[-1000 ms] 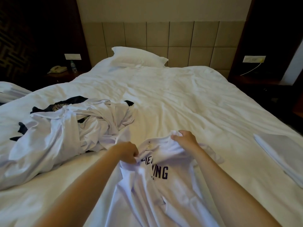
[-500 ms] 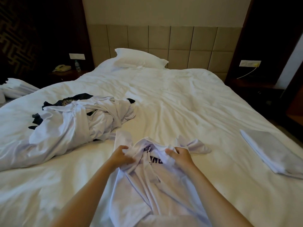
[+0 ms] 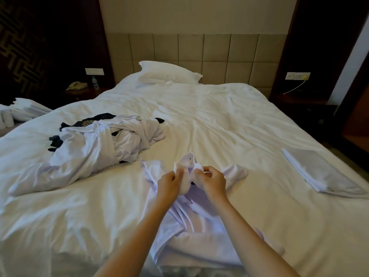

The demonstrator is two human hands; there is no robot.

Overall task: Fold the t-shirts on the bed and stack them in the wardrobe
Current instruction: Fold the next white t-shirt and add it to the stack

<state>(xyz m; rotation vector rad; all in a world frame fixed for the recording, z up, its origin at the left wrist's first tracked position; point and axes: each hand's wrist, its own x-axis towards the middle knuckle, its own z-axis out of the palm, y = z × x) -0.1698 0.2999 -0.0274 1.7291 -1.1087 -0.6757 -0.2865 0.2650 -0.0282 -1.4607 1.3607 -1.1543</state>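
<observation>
Both forearms are stretched forward; the left grip (image 3: 169, 182) and right grip (image 3: 213, 182) are held close together, pinched on the t-shirt (image 3: 199, 220).

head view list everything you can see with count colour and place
bed: one, white cover, fills the middle
headboard: one, beige panels, far wall
pillow: one, white, by the headboard
t-shirt: one, white, near middle of the bed
clothes pile: one heap, white and dark, left on the bed; garment count unclear
folded cloth: one, pale grey, right edge of the bed
telephone: one, pale, left nightstand
bottle: one, clear, beside the telephone
left hand: one, pinches the t-shirt near its neck
right hand: one, pinches the t-shirt near its neck
</observation>
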